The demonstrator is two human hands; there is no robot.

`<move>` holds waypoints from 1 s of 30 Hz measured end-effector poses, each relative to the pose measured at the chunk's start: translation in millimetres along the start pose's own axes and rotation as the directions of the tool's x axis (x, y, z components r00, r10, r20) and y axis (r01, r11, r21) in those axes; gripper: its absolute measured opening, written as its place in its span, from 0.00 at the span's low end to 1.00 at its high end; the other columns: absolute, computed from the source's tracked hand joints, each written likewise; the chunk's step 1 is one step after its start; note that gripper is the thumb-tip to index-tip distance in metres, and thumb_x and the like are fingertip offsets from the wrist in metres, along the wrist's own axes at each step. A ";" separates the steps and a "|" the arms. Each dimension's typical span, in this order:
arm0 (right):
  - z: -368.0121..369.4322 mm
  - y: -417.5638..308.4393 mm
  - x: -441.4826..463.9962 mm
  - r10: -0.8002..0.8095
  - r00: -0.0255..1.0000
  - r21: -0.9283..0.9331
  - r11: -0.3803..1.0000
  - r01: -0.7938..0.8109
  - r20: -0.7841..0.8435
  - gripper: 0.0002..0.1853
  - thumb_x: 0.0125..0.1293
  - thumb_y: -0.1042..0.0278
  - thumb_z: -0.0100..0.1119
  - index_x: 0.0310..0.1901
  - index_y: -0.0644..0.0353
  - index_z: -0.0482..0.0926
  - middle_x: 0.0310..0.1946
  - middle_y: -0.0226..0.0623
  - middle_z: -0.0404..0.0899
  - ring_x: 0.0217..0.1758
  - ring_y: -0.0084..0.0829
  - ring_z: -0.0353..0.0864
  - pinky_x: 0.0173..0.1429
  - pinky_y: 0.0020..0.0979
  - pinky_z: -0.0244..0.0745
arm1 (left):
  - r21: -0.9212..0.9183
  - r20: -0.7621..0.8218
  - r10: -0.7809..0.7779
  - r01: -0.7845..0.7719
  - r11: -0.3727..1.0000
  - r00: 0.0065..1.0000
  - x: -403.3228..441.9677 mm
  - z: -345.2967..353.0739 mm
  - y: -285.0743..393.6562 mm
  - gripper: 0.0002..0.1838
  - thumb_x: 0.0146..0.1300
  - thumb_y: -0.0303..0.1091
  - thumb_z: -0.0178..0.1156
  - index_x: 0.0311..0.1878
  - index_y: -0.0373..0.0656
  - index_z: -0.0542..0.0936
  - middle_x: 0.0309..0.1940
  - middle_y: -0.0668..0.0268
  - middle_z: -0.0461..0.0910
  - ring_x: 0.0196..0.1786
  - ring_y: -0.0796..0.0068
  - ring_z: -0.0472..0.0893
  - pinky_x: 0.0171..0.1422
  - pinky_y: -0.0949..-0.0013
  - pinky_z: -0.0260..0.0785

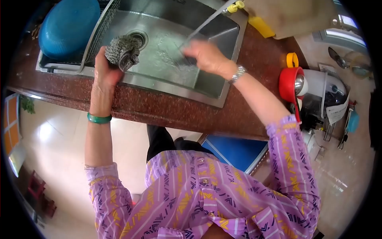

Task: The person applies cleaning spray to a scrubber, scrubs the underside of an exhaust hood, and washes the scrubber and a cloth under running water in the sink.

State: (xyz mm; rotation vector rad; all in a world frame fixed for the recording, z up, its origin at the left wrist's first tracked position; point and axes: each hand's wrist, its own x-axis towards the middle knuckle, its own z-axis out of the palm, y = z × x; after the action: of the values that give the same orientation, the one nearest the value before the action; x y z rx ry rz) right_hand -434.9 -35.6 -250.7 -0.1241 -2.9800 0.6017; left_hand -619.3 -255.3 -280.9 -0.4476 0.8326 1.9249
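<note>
A bunched grey-green dishcloth (122, 49) is held in my left hand (104, 71), over the sink's near left edge beside the drain (139, 38). A green bangle circles that wrist. My right hand (207, 59) hangs over the right part of the steel sink (155, 75), close to the running water (211, 18). Its fingers are smeared by motion. A dark blurred patch shows under them, and I cannot tell whether it is something held or a shadow. Water ripples on the sink floor.
At left, a blue ribbed plastic basin (69, 28) rests on a wire dish rack (92, 44). A yellow sponge (261, 27) lies by a cutting board (292, 16). A red container (289, 83) and yellow tape roll (292, 59) are at right. Reddish stone counter (167, 105) borders the sink.
</note>
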 end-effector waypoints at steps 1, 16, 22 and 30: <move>16.9 20.9 -27.5 0.083 0.929 -0.183 0.983 -0.017 0.360 0.13 0.46 0.80 0.50 0.35 0.56 0.78 0.30 0.44 0.78 0.37 0.46 0.77 0.37 0.40 0.72 | 0.006 0.005 -0.009 0.009 1.000 1.000 -3.0 -0.7 -1.5 0.26 0.62 0.40 0.35 0.57 0.32 0.66 0.54 0.45 0.69 0.56 0.47 0.70 0.58 0.48 0.64; -8.8 22.8 -31.4 0.095 0.924 0.879 -0.359 -0.315 0.370 0.29 0.45 0.83 0.58 0.53 0.58 0.69 0.50 0.52 0.73 0.56 0.45 0.71 0.63 0.46 0.62 | -0.019 0.030 0.002 -0.002 1.000 1.000 8.6 -4.7 -3.7 0.26 0.63 0.40 0.33 0.57 0.30 0.65 0.53 0.43 0.68 0.55 0.45 0.69 0.57 0.48 0.65; -7.6 19.6 -33.7 0.119 0.956 0.879 -0.436 -0.194 0.270 0.28 0.45 0.79 0.61 0.53 0.54 0.70 0.51 0.52 0.71 0.56 0.46 0.69 0.64 0.48 0.60 | -0.026 0.023 -0.009 0.010 1.000 1.000 4.0 1.7 -3.3 0.24 0.62 0.37 0.33 0.53 0.29 0.67 0.49 0.46 0.71 0.53 0.52 0.71 0.57 0.48 0.64; -10.4 27.4 -35.2 0.255 0.933 0.911 -0.388 -0.141 0.253 0.27 0.49 0.85 0.54 0.53 0.54 0.71 0.54 0.50 0.69 0.59 0.44 0.67 0.65 0.47 0.60 | -0.022 0.149 -0.044 0.047 0.999 0.988 -1.1 8.4 -1.5 0.26 0.62 0.45 0.46 0.51 0.30 0.69 0.45 0.48 0.74 0.48 0.54 0.75 0.54 0.53 0.68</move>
State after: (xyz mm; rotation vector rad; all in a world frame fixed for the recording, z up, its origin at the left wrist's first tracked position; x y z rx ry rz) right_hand -397.2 -9.9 -254.7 -0.4983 -1.1209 2.7633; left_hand -617.2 -249.6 -274.9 -0.3308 0.6959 1.9030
